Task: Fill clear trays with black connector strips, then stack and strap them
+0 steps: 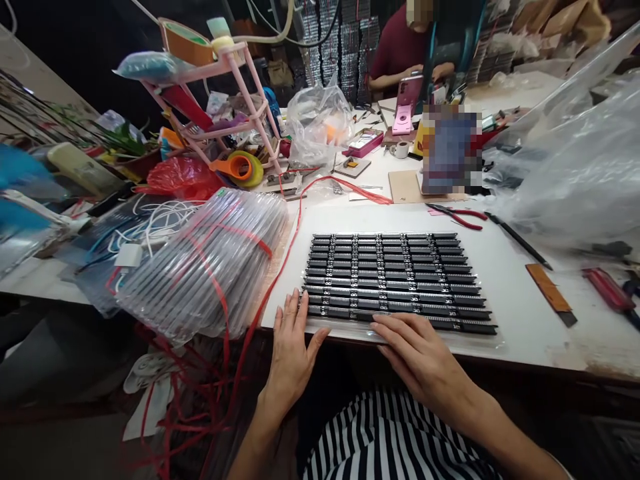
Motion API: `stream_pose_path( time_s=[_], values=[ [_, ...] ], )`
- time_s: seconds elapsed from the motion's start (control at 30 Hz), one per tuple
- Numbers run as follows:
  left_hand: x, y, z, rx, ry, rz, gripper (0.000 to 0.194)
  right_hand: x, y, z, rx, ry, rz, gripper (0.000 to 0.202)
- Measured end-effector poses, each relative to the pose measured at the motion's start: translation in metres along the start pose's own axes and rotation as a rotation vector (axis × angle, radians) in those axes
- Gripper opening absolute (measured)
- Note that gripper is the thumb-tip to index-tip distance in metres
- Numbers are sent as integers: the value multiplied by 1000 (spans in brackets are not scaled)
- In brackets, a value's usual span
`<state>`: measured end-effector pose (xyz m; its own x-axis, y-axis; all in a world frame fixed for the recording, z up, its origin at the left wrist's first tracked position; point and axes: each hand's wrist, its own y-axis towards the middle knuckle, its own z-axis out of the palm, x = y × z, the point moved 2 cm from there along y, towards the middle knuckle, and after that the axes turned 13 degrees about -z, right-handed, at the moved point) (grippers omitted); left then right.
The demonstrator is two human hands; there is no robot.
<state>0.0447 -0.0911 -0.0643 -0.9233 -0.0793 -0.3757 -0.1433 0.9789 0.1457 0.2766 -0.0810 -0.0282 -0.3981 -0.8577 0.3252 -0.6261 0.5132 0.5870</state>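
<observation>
Rows of black strips with pale pins (383,273) lie side by side on a clear plastic sheet on the white board. My left hand (293,343) lies at their near left corner, fingers spread, fingertips touching the row ends. Flat along the nearest row rests my right hand (417,347), its fingers stretched out over the clear plastic at the board's front edge. Nothing is gripped in either hand. Left of the board sits a bundle of clear plastic tubes (200,267) bound with red ribbon.
Red-handled pliers (457,215), a black tweezer-like tool (517,240) and an orange-brown blade tool (550,293) lie at right. Behind stand a pink rack (250,100) and a phone on a pink stand (407,97). A person (400,50) sits across the table.
</observation>
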Motion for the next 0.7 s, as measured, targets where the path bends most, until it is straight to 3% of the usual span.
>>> stream_pose_path(
  time_s=[0.13, 0.23, 0.47, 0.57, 0.7],
  values=[
    [2, -1, -1, 3, -24, -4, 65, -6, 1, 0, 0, 18, 19, 32],
    [3, -1, -5, 33, -86, -23, 62, -13, -7, -15, -65, 74, 73, 35],
    [11, 12, -17, 47, -330, -138, 52, -56, -49, -70, -436, -214, 613, 21],
    [14, 23, -20, 39, -391, -178, 48, -81, -69, -77, -430, -236, 773, 23],
    [13, 43, -24, 64, -411, -174, 45, -103, -83, -75, -357, -162, 812, 26]
  ],
)
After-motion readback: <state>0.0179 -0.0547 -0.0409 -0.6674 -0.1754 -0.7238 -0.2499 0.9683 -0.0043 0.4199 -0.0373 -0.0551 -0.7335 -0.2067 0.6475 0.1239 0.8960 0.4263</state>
